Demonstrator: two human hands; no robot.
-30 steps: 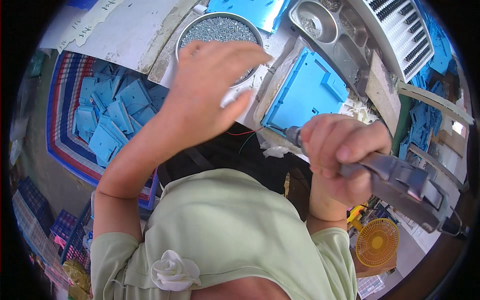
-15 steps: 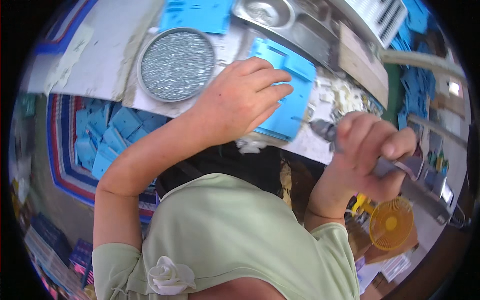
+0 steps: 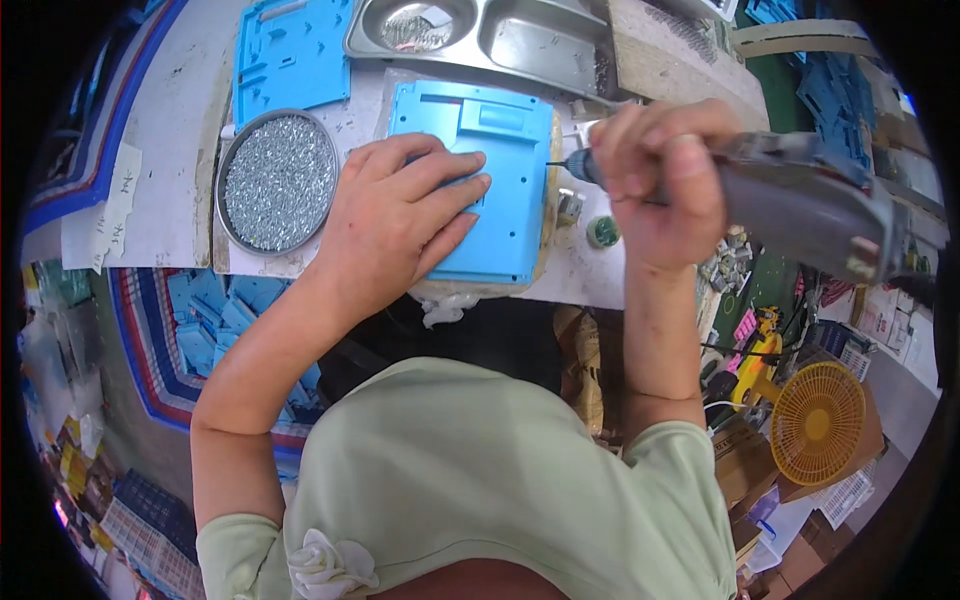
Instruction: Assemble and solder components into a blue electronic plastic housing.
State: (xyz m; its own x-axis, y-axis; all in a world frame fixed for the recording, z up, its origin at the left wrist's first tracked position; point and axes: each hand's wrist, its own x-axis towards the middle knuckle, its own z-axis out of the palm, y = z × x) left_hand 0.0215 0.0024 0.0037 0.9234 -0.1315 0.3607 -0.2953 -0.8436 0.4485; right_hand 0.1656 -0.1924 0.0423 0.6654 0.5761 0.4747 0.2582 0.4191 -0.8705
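A flat blue plastic panel point(image 3: 505, 220) with small holes and a raised bar lies on the table before me. Over its left part rests my left hand point(image 3: 395, 210), palm down, fingers stretched out and a little apart. My right hand point(image 3: 660, 180) is wrapped round a dark grey electric screwdriver point(image 3: 810, 205), held sideways with its cord end to the right. Its thin bit points left toward the panel's right edge; whether it touches cannot be told. Left of my left hand stands a round dish point(image 3: 280, 180) full of small silvery screws.
Another blue panel point(image 3: 292, 60) lies beyond the dish, beside a steel compartment tray point(image 3: 490, 40). A small green-topped item point(image 3: 603, 232) sits right of the panel. Below the table's left side, a striped bag point(image 3: 150, 350) holds more blue pieces. A yellow fan point(image 3: 817, 423) stands lower right.
The view has shifted, so the table things appear farther left. My right hand has moved the screwdriver away from me, up alongside the panel. My left hand stays on the panel.
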